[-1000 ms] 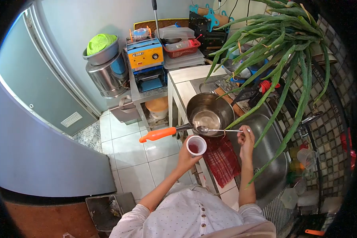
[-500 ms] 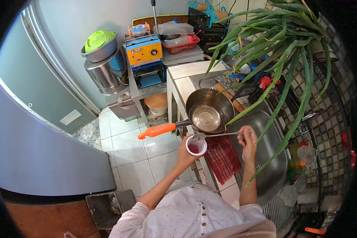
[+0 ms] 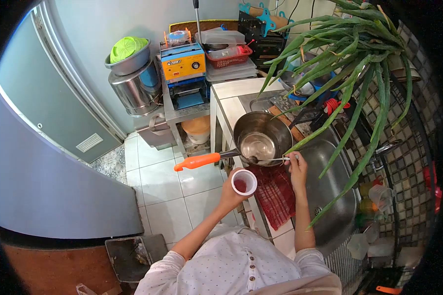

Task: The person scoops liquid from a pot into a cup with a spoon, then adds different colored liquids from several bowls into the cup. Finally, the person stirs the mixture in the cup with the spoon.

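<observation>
My left hand (image 3: 230, 195) is wrapped round a white cup (image 3: 251, 183) with a little red liquid (image 3: 240, 185) at its bottom. In my right hand (image 3: 297, 169) is the handle end of a metal ladle (image 3: 273, 159), whose bowl is inside the metal pot (image 3: 285, 129). Clear liquid seems to cover the pot's bottom. The pot stands on the counter's edge beside the sink, and its orange handle (image 3: 198, 161) sticks out to the left over the floor. A red checked cloth (image 3: 275, 201) lies just below the pot.
The steel sink (image 3: 332, 187) is to the right. Long green leaves (image 3: 347, 73) hang over it. A yellow and blue machine (image 3: 183, 64) and a red basket (image 3: 229, 59) stand at the back. A grey bin (image 3: 128, 258) is at the lower left, on the floor.
The ladle has moved from above the cup into the pot, and my right hand has shifted slightly left and up. My left hand still holds the cup in nearly the same place.
</observation>
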The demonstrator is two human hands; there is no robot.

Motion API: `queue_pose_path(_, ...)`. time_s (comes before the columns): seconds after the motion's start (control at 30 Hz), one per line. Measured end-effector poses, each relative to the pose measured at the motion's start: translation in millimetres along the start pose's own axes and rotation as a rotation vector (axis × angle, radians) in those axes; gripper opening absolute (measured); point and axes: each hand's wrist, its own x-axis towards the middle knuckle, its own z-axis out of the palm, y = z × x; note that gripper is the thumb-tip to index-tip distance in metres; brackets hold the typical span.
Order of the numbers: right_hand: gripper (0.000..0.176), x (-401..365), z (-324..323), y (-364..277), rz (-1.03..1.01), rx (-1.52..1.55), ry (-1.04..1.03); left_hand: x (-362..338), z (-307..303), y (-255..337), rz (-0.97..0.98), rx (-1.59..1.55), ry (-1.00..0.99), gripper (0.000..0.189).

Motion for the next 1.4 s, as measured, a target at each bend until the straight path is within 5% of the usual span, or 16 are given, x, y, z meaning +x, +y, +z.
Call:
queue_pose_path(0.23, 0.019, 1, -6, 6, 0.150, 0.332, 0.081, -1, 1, -11, 0.049, 0.001, 0.002, 0.076)
queue_pose_path(0.57, 0.017, -7, -22, -24, 0.147, 0.521, 0.065, 3, 2, -2, 0.032, 0.025, 0.055, 0.064)
queue_pose_path(0.9, 0.020, -22, -25, -49, 0.086, 0.434, -0.081, 4, 5, -1, -0.005, 0.078, 0.112, 0.066)
queue_pose_path(1.13, 0.024, -35, -21, -63, -0.137, 0.314, -0.102, 3, 7, -6, -0.060, 0.027, 0.146, 0.072)
queue_pose_path(1.4, 0.025, -49, -10, -52, -0.122, 0.272, -0.055, 4, 5, -2, 0.029, 0.040, 0.125, 0.051)
